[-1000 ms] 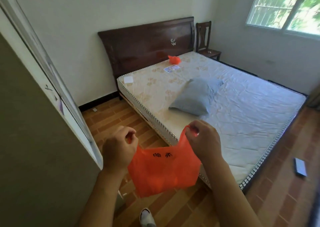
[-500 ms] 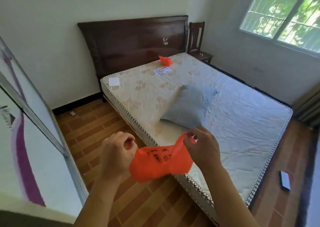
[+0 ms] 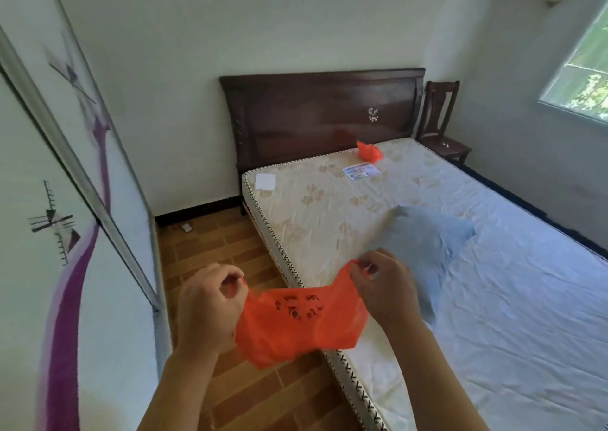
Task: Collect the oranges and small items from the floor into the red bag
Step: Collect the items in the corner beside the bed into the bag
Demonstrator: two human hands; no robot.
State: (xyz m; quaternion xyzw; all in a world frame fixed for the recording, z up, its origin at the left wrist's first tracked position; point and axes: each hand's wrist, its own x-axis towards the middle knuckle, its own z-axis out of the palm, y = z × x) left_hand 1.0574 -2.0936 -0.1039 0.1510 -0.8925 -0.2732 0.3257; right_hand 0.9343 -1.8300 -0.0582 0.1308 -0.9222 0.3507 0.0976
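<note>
The red bag (image 3: 297, 323) is thin, crumpled orange-red plastic with black printed characters across its front, stretched between both hands in front of the person. The left hand (image 3: 207, 308) pinches one handle between curled fingers and thumb; the right hand (image 3: 383, 290) pinches the other handle the same way. The body of the bag sags below and between the hands, hanging over the edge of the mattress (image 3: 329, 206) and the wood-patterned floor (image 3: 210, 246). Just beyond the right hand lies a blue pillow (image 3: 431, 243). Far beyond the hands, near the dark headboard (image 3: 316, 114), sit a second red bag (image 3: 370, 151), a printed card (image 3: 360, 171) and a white square (image 3: 265, 181). Left of the left hand stands a white wardrobe door (image 3: 65, 200) with purple markings. A small white item (image 3: 187, 228) lies on the floor by the far wall
</note>
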